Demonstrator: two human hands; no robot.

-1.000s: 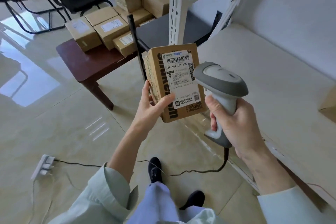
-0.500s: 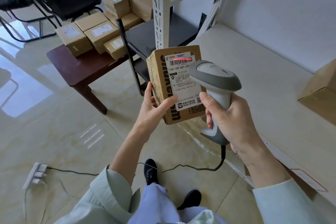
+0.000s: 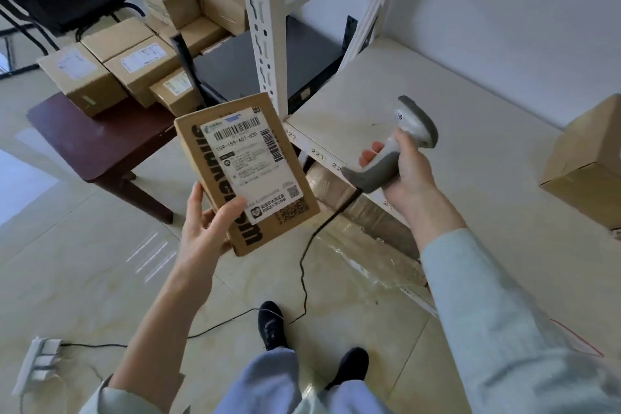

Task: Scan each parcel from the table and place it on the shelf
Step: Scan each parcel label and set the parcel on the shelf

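Parcel [image 3: 247, 175] and scanner [image 3: 400, 148] in hands

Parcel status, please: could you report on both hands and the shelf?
Left hand grips parcel, label up. Right hand grips scanner, off to the side. Shelf open nearby; one box at right.

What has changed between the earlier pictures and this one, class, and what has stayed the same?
The right hand swung the scanner rightward, away from the parcel and over the shelf; the red scan line is gone. The left hand keeps its grip on the parcel.
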